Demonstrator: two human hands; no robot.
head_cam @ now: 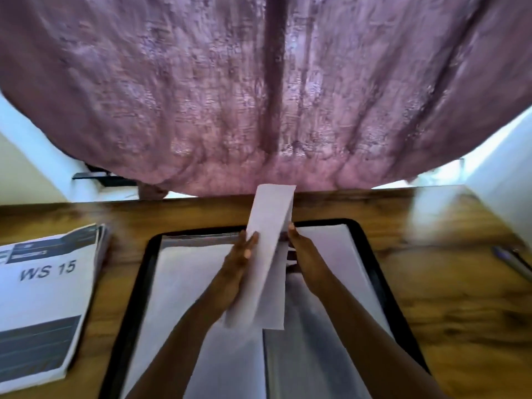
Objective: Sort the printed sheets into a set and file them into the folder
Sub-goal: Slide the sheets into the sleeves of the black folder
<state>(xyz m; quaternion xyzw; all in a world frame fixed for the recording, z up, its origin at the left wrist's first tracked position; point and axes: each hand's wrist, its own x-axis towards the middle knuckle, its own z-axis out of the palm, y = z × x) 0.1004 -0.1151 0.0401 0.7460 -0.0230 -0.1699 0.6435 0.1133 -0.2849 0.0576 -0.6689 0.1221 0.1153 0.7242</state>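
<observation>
A black folder (374,272) lies open on the wooden table in front of me, with white pages on both halves. Over its middle I hold a set of white sheets (269,243) upright, seen almost edge-on. My left hand (239,266) presses flat against the left face of the sheets. My right hand (305,257) holds their right side, fingertips near the top. A stack of printed sheets (46,298) marked "WS 15" lies on the table to the left of the folder.
The wooden table (460,298) runs across the view. A pen (509,259) lies near the right edge. A large mauve curtain (259,82) hangs behind the table's far edge. White wall shows at both sides.
</observation>
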